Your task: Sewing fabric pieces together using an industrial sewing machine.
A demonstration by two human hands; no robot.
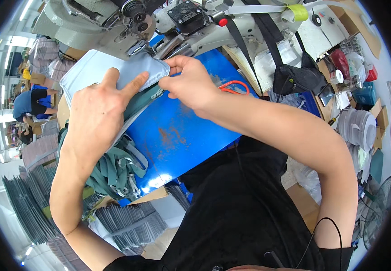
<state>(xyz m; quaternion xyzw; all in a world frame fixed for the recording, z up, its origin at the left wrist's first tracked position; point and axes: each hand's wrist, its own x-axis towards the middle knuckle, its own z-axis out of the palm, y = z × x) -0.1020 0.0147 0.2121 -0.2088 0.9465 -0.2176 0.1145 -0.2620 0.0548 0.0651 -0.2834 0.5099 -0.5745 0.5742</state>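
Note:
A light grey-blue fabric panel (95, 67) lies under the head of the sewing machine (137, 27). My left hand (100, 106) rests on the panel with its thumb and fingers spread. On the right, my right hand (190, 82) pinches the panel's edge between thumb and fingers, close to the machine's presser foot. A dark green strap (143, 100) runs along the panel's near edge, between my two hands. More green straps with metal clips (114, 171) hang in a heap below my left hand.
The blue table top (168, 135) is scuffed brown. Orange-handled scissors (235, 86) lie beyond my right wrist. A black pouch (295, 79) hangs at the right. Stacked grey panels (128, 223) stand at lower left. Far left, another person (30, 104) bends over.

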